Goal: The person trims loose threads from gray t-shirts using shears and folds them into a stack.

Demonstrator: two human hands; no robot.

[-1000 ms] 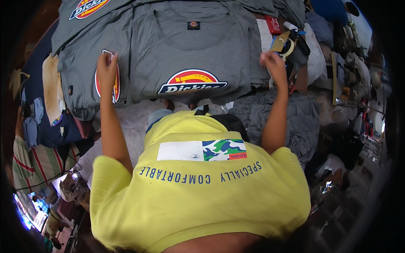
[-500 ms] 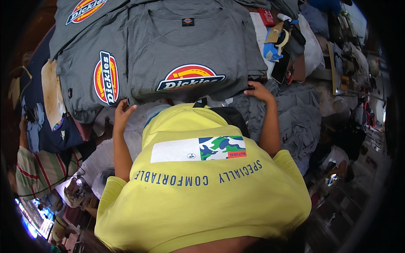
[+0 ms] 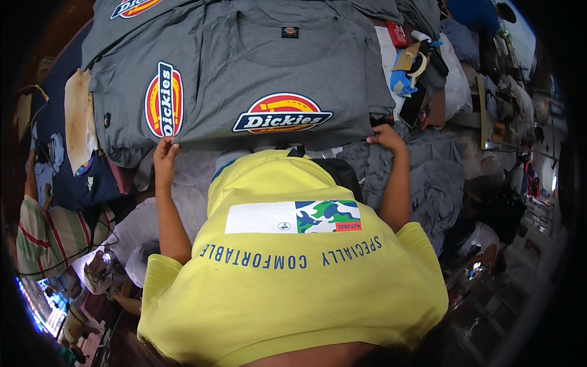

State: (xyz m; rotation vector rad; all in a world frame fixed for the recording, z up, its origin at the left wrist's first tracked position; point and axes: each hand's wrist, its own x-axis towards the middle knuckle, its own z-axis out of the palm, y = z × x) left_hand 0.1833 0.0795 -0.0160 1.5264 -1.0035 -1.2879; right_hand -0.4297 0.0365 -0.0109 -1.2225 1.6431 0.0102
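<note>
Both bare forearms extend forward from short yellow sleeves, elbows bent slightly outward; left hand (image 3: 165, 151) raised, fingers curled over, palm facing away. Right hand (image 3: 384, 134) at about the same height, fingers curled downward in a pinch, wrist bent slightly inward; the two hands well apart.

Garment workshop or clothing stall, stacked grey T-shirts (image 3: 257, 67), heaped grey fabric (image 3: 434, 183), cluttered worktable (image 3: 92, 183)
</note>
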